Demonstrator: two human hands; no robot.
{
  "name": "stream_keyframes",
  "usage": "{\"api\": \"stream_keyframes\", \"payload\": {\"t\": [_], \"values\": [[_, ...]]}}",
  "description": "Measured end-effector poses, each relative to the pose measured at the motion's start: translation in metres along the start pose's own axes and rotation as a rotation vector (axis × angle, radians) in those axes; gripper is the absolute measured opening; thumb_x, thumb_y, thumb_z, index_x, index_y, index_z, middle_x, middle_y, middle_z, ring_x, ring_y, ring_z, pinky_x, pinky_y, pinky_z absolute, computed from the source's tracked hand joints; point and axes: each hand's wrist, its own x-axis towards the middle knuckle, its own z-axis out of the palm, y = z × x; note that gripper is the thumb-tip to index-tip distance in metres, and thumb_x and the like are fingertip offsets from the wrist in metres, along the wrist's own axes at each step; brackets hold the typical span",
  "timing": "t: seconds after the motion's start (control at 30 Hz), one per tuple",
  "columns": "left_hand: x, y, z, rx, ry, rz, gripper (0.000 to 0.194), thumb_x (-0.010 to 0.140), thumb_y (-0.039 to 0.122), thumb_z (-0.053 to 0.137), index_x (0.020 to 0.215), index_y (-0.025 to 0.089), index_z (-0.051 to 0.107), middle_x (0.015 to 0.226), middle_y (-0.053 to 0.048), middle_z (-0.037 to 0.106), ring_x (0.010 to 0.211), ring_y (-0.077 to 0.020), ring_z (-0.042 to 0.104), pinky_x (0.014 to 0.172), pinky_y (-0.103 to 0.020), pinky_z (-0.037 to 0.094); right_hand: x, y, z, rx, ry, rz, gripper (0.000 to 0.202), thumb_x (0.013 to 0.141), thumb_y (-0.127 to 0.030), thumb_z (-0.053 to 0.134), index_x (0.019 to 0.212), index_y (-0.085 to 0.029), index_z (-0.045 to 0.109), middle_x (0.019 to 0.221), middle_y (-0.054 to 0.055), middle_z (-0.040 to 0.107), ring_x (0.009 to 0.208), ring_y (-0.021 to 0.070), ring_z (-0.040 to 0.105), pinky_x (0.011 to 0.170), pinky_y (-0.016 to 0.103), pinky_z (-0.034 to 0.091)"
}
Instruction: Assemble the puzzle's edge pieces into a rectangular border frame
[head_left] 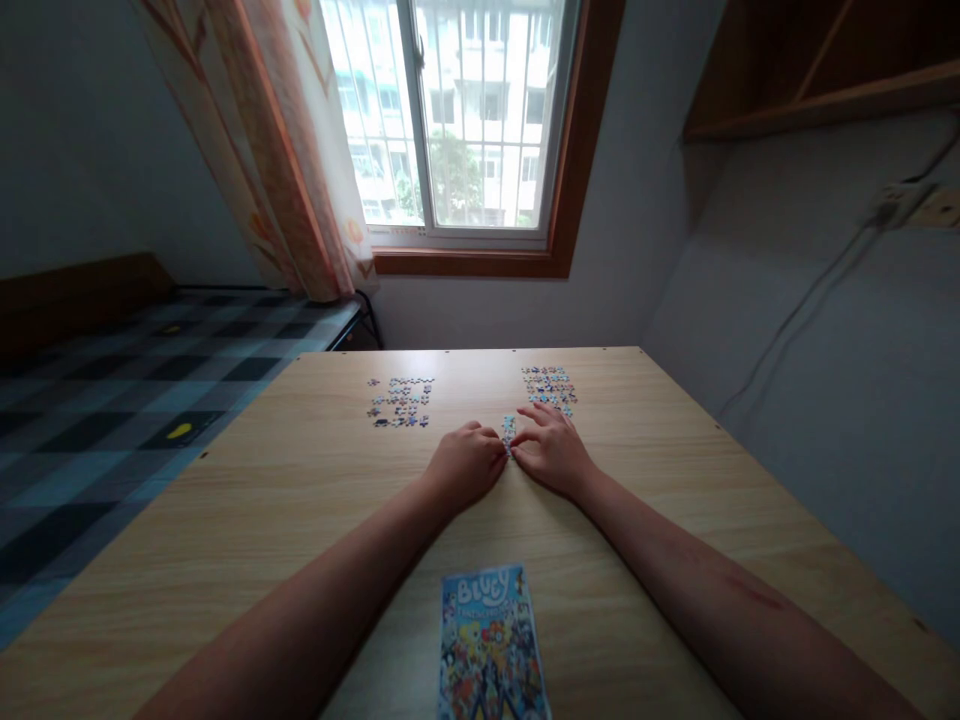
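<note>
A narrow strip of joined jigsaw puzzle pieces (509, 428) lies on the wooden table between my two hands. My left hand (469, 462) is closed, its fingertips on the strip's near end from the left. From the other side, my right hand (553, 452) pinches at the same end with thumb and finger, its other fingers raised and spread. The exact piece under the fingertips is hidden. Just beyond my right hand sit rows of loose puzzle pieces (549, 385). Another group of loose pieces (405, 402) lies farther left.
Near the table's front lies a colourful Bluey picture sheet (491, 640) between my forearms. The wooden table (300, 530) reaches toward a window (480, 130). A bed with a checked cover (150, 400) stands at left, a wall with a cable (795, 310) at right.
</note>
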Motion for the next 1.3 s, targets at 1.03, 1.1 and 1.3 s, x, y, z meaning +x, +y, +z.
{"api": "stream_keyframes", "payload": {"t": [1.03,1.1,1.3], "values": [[0.001,-0.009,0.012,-0.107,0.051,-0.086,0.022,0.092,0.03,0.058,0.09,0.026,0.08,0.095,-0.004,0.075,0.088,-0.0201,0.062,0.079,-0.032,0.05,-0.001,0.004,0.003,-0.059,0.082,0.143,0.016,0.083,-0.028,0.063,0.081,-0.026,0.08,0.135,0.007,0.063,0.139,0.034,0.039,0.115,0.061,0.024],[0.001,-0.009,0.012,-0.102,0.051,-0.082,0.023,0.093,0.031,0.057,0.091,0.026,0.08,0.095,-0.004,0.075,0.088,-0.0203,0.062,0.08,-0.033,0.05,-0.001,0.005,0.003,-0.051,0.084,0.147,0.016,0.083,-0.028,0.064,0.081,-0.026,0.08,0.135,0.006,0.063,0.139,0.034,0.039,0.115,0.06,0.024],[0.001,-0.009,0.013,-0.1,0.07,-0.079,0.025,0.094,0.028,0.054,0.101,0.026,0.078,0.099,-0.005,0.074,0.091,-0.0212,0.062,0.081,-0.034,0.051,-0.002,0.007,0.001,-0.066,0.09,0.153,0.018,0.084,-0.028,0.063,0.084,-0.026,0.08,0.135,0.005,0.063,0.139,0.0327,0.039,0.115,0.057,0.026]]}}
